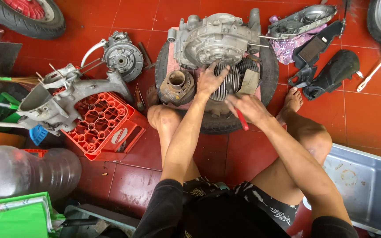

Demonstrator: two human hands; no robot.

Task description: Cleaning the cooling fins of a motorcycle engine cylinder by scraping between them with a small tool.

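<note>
The left hand [211, 80] should press the finned engine part [231, 81] down firmly, so it stays put while the right hand [248, 108], gripping a red-handled tool [242, 119], works slowly.

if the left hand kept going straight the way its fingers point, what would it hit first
The left hand rests on the finned cylinder, fingers pointing up the picture, away from the person. Straight on, it would most likely meet the grey engine casing on the tyre; depth is unclear from above.
</note>
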